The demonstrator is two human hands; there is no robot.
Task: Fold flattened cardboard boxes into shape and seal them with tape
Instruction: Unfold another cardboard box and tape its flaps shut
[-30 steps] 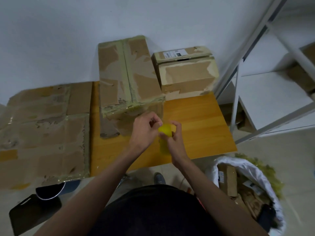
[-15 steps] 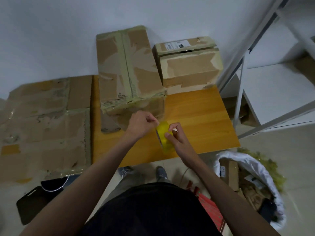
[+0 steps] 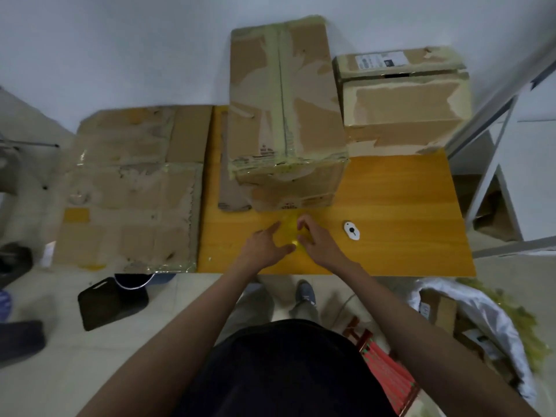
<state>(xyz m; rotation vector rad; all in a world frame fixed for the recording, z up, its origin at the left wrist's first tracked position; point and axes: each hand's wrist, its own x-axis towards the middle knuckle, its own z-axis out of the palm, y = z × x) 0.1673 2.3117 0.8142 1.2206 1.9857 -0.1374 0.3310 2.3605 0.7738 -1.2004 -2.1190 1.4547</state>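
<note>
Left of the table [image 3: 406,191], a flattened sheet of scuffed, tape-streaked cardboard [image 3: 129,191] overlaps its edge. The table is smooth orange wood against a white wall, with pale floor tiles below. On it stands a tall, worn taped box [image 3: 285,115]; right of that, a squat box [image 3: 403,97]. Before the tall box, the left hand [image 3: 264,245] and right hand [image 3: 319,242] hold a blurred yellow tape roll [image 3: 288,233] between them, fingers loosely curled round it. A small white oval object [image 3: 352,230] lies right of the hands.
</note>
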